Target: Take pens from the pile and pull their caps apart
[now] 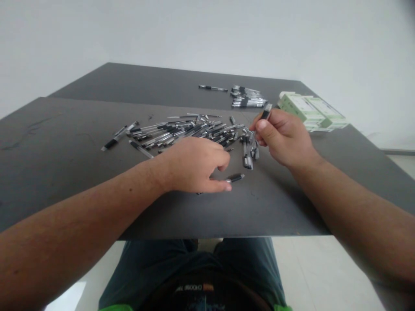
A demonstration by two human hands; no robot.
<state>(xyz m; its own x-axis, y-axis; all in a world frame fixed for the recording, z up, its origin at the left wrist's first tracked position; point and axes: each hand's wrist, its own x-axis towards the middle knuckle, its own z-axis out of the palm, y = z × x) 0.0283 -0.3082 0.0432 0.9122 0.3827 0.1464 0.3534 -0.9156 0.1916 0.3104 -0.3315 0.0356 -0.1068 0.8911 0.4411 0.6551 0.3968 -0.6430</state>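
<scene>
My right hand (285,136) is closed round a pen (266,111) with a black grip, its tip end pointing up between thumb and fingers. My left hand (197,166) hovers low over the table, thumb and forefinger apart; its other fingers are hidden. Beneath that thumb lies a single pen (235,178), partly covered by the hand; whether the thumb touches it I cannot tell. Behind the left hand spreads a loose pile of pens (194,129), clear-barrelled with black grips. A small heap of caps and short pen parts (248,151) sits beside my right fingertips.
Several pens (249,102) lie lined up at the back, with one pen (212,88) to their left. Green and white boxes (308,110) stand at the right rear. A few stray pens (113,140) rest left of the pile on the dark grey table (65,164).
</scene>
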